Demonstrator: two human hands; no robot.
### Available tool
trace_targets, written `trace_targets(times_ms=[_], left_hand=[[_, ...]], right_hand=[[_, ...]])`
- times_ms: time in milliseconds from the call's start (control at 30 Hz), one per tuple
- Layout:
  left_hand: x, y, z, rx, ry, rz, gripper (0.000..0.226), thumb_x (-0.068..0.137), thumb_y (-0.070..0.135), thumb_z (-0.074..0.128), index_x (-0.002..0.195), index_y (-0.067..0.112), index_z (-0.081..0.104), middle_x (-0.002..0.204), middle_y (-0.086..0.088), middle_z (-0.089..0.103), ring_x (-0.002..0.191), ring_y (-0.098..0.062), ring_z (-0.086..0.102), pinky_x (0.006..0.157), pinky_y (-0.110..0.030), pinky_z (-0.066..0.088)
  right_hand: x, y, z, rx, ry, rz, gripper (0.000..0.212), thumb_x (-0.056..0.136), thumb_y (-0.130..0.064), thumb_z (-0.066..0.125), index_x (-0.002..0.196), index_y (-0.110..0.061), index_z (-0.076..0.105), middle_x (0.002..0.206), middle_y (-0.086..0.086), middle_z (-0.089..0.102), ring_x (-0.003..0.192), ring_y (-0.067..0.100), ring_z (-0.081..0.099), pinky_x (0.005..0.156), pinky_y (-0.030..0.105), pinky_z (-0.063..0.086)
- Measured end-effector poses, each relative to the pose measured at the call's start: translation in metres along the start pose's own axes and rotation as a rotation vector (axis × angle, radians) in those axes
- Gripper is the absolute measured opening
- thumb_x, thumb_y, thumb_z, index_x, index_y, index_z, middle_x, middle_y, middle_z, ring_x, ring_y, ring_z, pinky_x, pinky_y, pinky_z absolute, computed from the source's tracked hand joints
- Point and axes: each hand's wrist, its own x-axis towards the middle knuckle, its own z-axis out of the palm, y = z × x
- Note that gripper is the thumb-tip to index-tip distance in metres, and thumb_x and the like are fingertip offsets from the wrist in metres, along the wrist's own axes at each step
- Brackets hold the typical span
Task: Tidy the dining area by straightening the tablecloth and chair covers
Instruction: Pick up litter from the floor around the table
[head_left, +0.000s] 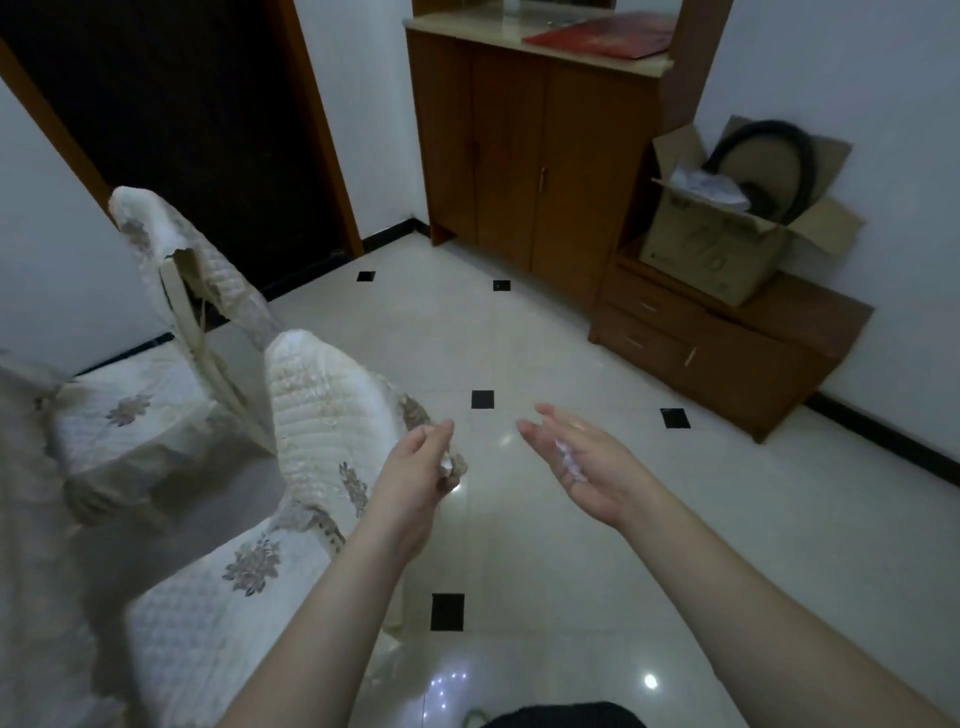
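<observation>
A person's left hand (421, 467), just left of the frame's centre, pinched the trimmed right edge of the nearer chair cover (322, 415), fingers closed on a small gather of fabric at the hem. The right hand (576, 462) hung open to the right of centre, palm up and fingers loosely spread, gripping nothing; a small white scrap or smear lay on the palm, too blurred to identify.

The cover lay to the left of both hands, draped over a chair back whose long axis ran from the rounded top, left of centre, down toward the lower left, where the quilted seat cover (208, 613) with its floral motif spread out. The left hand was already on the cloth; the right stood apart from it, over bare floor, and by this picture would have to cross leftward to join in.

In the upper left of the frame, the farther chair cover (171, 249) sat askew, its hem lifted to show the pale frame beneath; it appeared not yet straightened. A tablecloth (26, 519) filled the left edge.

Glossy pale floor tiles (571, 571) with small black insets occupied the centre and lower right. A wooden cabinet (519, 156) stood at upper centre, and an open cardboard box (727, 244) rested on a low drawer unit (727, 353) at right.
</observation>
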Motion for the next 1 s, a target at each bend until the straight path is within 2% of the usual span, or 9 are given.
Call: trace_targets(times_ms=[100, 200, 267, 367, 500, 633, 767, 867, 1000], left_hand=[[0.03, 0.007, 0.013, 0.024, -0.021, -0.017, 0.025, 0.092, 0.035, 0.061, 0.086, 0.012, 0.053, 0.071, -0.009, 0.049, 0.055, -0.017, 0.045, 0.061, -0.032, 0.038], [0.059, 0.013, 0.034, -0.042, -0.015, -0.059, 0.023, 0.093, 0.027, 0.06, 0.079, 0.012, 0.05, 0.061, -0.001, 0.048, 0.051, -0.013, 0.041, 0.054, -0.027, 0.034], [0.082, 0.016, 0.048, -0.056, -0.013, -0.096, 0.026, 0.094, 0.026, 0.058, 0.072, 0.017, 0.048, 0.055, 0.004, 0.047, 0.049, -0.012, 0.038, 0.054, -0.027, 0.024], [0.124, 0.02, 0.067, -0.115, 0.03, -0.142, 0.033, 0.095, 0.027, 0.053, 0.065, 0.02, 0.044, 0.058, 0.005, 0.041, 0.046, -0.01, 0.03, 0.05, -0.026, 0.017], [0.179, 0.032, 0.102, -0.151, 0.047, -0.136, 0.035, 0.097, 0.03, 0.05, 0.063, 0.02, 0.045, 0.061, 0.006, 0.037, 0.045, -0.009, 0.027, 0.045, -0.022, 0.025], [0.219, 0.047, 0.135, -0.109, 0.045, -0.104, 0.021, 0.097, 0.023, 0.05, 0.079, 0.017, 0.059, 0.066, 0.004, 0.034, 0.05, -0.011, 0.026, 0.048, -0.023, 0.027], [0.25, 0.056, 0.148, -0.1, 0.112, -0.06, 0.014, 0.094, 0.018, 0.051, 0.086, 0.014, 0.062, 0.067, 0.003, 0.036, 0.051, -0.01, 0.028, 0.044, -0.022, 0.024], [0.268, 0.062, 0.144, -0.106, 0.189, -0.078, 0.015, 0.095, 0.019, 0.052, 0.084, 0.015, 0.06, 0.066, 0.003, 0.036, 0.049, -0.01, 0.028, 0.043, -0.022, 0.023], [0.297, 0.074, 0.125, -0.148, 0.264, -0.099, 0.017, 0.096, 0.023, 0.052, 0.082, 0.016, 0.06, 0.064, 0.005, 0.037, 0.05, -0.009, 0.029, 0.043, -0.022, 0.018]], right_hand=[[0.019, -0.016, 0.003, -0.101, 0.032, -0.005, 0.024, 0.095, -0.014, 0.053, 0.117, -0.007, 0.059, 0.094, 0.011, 0.063, 0.069, 0.008, 0.066, 0.059, 0.013, 0.055], [0.046, -0.034, -0.004, -0.169, 0.104, 0.001, 0.034, 0.097, -0.038, 0.046, 0.112, -0.01, 0.057, 0.069, 0.0, 0.047, 0.038, 0.0, 0.032, 0.031, 0.011, 0.025], [0.069, -0.049, -0.011, -0.198, 0.177, 0.003, 0.049, 0.094, -0.056, 0.037, 0.097, -0.011, 0.056, 0.055, -0.004, 0.035, 0.034, 0.003, 0.02, 0.031, 0.016, 0.012], [0.106, -0.073, -0.023, -0.238, 0.234, 0.024, 0.055, 0.086, -0.069, 0.042, 0.062, -0.019, 0.044, 0.049, -0.003, 0.029, 0.035, 0.008, 0.018, 0.033, 0.02, 0.012], [0.158, -0.117, -0.039, -0.228, 0.193, 0.082, 0.049, 0.088, -0.058, 0.052, 0.059, -0.021, 0.04, 0.046, -0.003, 0.025, 0.038, 0.01, 0.021, 0.038, 0.023, 0.016], [0.204, -0.168, -0.05, -0.173, 0.172, 0.108, 0.023, 0.093, -0.039, 0.056, 0.086, -0.017, 0.053, 0.051, -0.003, 0.031, 0.039, 0.007, 0.028, 0.037, 0.019, 0.017], [0.249, -0.206, -0.049, -0.107, 0.037, 0.064, 0.023, 0.093, -0.002, 0.053, 0.074, -0.009, 0.042, 0.058, 0.006, 0.058, 0.066, 0.009, 0.065, 0.051, 0.011, 0.046], [0.279, -0.217, -0.034, -0.166, -0.077, 0.051, 0.027, 0.089, 0.003, 0.057, 0.074, -0.011, 0.04, 0.082, 0.021, 0.06, 0.079, 0.014, 0.071, 0.063, 0.01, 0.052], [0.323, -0.213, 0.001, -0.27, -0.143, 0.13, 0.019, 0.097, -0.009, 0.049, 0.114, -0.015, 0.052, 0.087, 0.011, 0.064, 0.052, 0.006, 0.056, 0.047, 0.011, 0.045]])
